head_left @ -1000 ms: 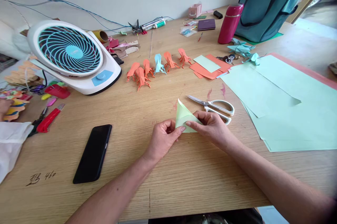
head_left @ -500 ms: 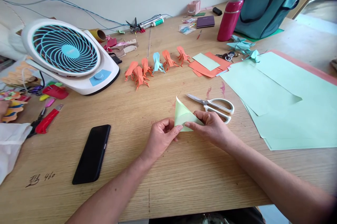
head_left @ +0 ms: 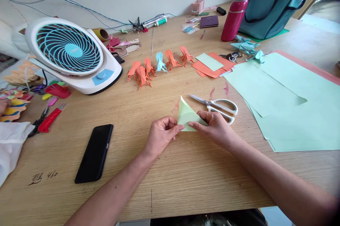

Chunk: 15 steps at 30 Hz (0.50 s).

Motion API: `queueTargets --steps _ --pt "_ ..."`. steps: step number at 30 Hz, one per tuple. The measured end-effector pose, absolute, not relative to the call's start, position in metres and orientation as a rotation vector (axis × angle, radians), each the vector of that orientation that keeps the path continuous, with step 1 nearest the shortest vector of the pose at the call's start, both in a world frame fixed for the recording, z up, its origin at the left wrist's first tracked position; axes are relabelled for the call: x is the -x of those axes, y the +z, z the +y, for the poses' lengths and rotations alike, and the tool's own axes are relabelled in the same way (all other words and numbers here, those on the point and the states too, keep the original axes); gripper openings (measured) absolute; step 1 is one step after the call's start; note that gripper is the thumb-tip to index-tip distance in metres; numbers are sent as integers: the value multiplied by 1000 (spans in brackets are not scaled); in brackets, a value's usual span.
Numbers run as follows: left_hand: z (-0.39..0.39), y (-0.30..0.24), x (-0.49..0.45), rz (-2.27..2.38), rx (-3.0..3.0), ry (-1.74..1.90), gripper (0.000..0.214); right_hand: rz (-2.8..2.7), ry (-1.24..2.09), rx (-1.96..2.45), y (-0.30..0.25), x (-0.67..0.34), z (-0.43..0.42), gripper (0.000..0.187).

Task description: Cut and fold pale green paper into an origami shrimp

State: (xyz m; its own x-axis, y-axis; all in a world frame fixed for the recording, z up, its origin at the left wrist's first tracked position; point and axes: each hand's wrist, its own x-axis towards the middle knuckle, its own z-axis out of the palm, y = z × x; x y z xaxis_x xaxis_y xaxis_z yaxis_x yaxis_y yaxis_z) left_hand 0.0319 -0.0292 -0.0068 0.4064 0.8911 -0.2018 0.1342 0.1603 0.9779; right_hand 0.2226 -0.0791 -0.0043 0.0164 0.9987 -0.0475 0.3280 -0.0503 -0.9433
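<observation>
A light green sheet of paper (head_left: 187, 114), bent over into a triangle with its tip pointing away from me, is held between both hands above the table. My left hand (head_left: 162, 133) pinches its lower left corner between thumb and fingers. At the right side, my right hand (head_left: 212, 127) grips the paper, thumb in front and fingers curled behind. White-handled scissors (head_left: 216, 105) lie just beyond my right hand, their blades pointing left. The rear of the paper and some fingertips are hidden.
Folded orange paper figures (head_left: 142, 76) and a blue one (head_left: 160, 62) stand farther back. Large green sheets (head_left: 297, 123) cover the right side. A black phone (head_left: 94, 153), a white fan (head_left: 111, 74) and a red cutter (head_left: 50, 120) are on the left; a pink bottle (head_left: 234, 21) stands behind.
The view has shifted slightly, so most things appear a little farther right. Both hands keep their hold on the green paper, with the thumbs almost unmoved.
</observation>
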Motion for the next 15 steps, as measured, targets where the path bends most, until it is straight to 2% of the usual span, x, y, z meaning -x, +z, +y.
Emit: queueTargets --steps 5,15 --pt "-29 -1 -32 1010 -1237 699 32 -1445 1098 1500 -4 -222 -81 32" --pt "-26 1 -30 1014 -1195 670 39 -1467 1116 1488 -3 -223 -80 33"
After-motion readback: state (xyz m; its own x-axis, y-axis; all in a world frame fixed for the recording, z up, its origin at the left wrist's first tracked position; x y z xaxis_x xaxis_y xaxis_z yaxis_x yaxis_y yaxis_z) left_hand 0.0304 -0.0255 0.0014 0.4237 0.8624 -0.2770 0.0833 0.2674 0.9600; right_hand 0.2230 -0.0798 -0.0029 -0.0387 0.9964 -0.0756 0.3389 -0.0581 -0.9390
